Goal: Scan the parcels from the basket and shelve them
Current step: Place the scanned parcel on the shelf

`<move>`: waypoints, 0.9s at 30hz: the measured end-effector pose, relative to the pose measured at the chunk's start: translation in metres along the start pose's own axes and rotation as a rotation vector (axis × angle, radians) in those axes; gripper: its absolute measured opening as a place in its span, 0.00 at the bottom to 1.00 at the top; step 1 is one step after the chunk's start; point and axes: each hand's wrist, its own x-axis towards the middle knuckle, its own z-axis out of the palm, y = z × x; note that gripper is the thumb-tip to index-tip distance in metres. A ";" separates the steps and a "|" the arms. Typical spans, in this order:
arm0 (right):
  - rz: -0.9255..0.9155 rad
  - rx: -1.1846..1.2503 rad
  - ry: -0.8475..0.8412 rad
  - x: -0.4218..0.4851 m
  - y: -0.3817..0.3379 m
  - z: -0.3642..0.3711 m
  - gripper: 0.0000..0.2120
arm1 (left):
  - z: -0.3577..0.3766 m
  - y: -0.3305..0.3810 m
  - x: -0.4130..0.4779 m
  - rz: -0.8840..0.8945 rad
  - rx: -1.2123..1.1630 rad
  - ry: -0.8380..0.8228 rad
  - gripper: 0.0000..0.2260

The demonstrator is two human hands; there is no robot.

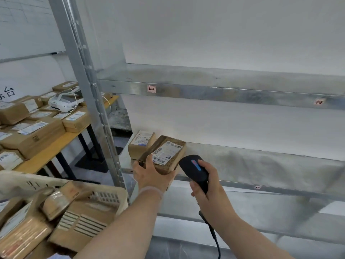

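Observation:
My left hand [151, 174] grips a brown cardboard parcel [164, 154] with a white barcode label on top, held over the left end of the middle metal shelf [261, 165]. My right hand [207, 182] holds a black corded barcode scanner [194, 169] with a lit blue and red light, its head just right of the parcel's label. Another small labelled parcel [141, 144] stands on the shelf directly behind the held one. The beige plastic basket [112, 195] at lower left holds several more parcels.
A metal shelf upright [89, 101] rises left of the shelves. The upper shelf [224, 86] carries small tags on its front edge. To the left, an orange table [46, 154] is piled with several parcels and a white device. The scanner's cable hangs down at bottom centre.

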 end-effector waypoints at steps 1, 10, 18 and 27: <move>-0.004 -0.011 -0.012 0.010 0.007 -0.003 0.29 | 0.008 0.004 0.006 -0.023 -0.003 -0.002 0.48; -0.022 -0.033 -0.115 0.059 0.052 -0.005 0.30 | 0.062 0.005 0.044 -0.157 -0.005 0.032 0.49; 0.029 -0.043 -0.144 0.070 0.067 0.000 0.31 | 0.072 -0.001 0.067 -0.147 0.060 -0.034 0.50; 0.006 -0.006 -0.134 0.081 0.061 0.016 0.29 | 0.048 -0.018 0.075 -0.015 0.178 -0.171 0.45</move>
